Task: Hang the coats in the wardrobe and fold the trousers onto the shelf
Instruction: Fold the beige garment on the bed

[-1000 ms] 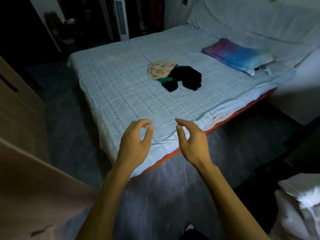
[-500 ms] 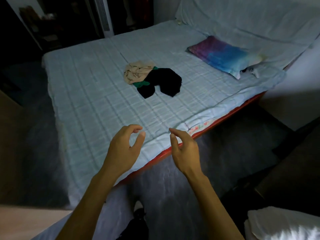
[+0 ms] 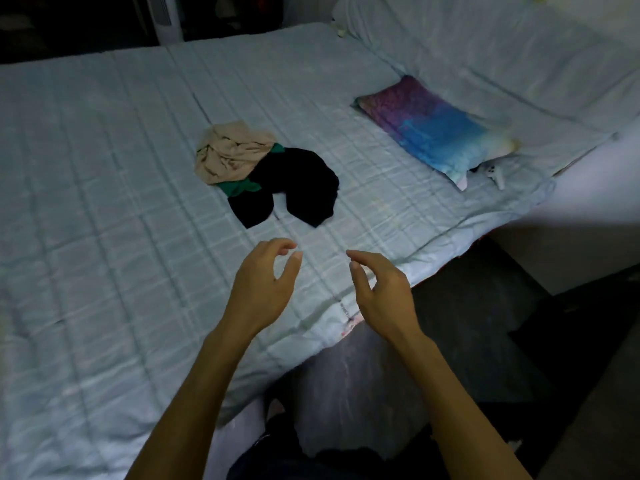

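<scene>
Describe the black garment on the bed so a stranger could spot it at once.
Start at the bed with the pale blue checked cover; near its middle lies a heap of crumpled clothes. The black garment forms the heap's right side, towards the purple-and-blue pillow. It is the only black piece, beside a beige garment and a green scrap.
</scene>
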